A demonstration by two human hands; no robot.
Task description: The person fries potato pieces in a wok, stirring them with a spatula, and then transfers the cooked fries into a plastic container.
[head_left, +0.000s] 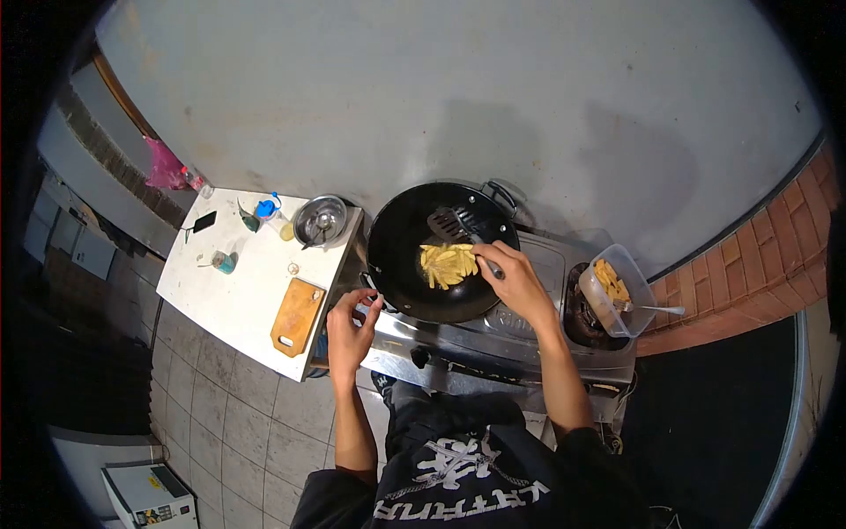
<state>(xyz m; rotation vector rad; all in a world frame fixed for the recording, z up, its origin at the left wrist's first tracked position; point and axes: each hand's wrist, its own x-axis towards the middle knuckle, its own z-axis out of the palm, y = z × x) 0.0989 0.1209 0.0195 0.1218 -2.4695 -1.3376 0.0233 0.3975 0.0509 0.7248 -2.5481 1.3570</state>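
Observation:
A large black wok (414,300) sits on the steel gas stove, with a pile of yellow cut strips (448,264) in its middle. My right hand (515,280) is closed round the handle of a black slotted spatula (451,225), whose blade is inside the wok just above the strips. At the wok's lower left edge, beside its side handle, is my left hand (354,322). Its fingers are curled, with thumb and fingertips close together; whether they touch the wok handle or hold something small I cannot make out.
Right of the wok, a clear plastic container (617,291) holds brownish-yellow pieces and a spoon. The white table (203,286) at left bears a wooden cutting board (298,317), a metal bowl (320,220), a phone (204,221) and a blue-lidded container (267,208). A wall rises behind the stove.

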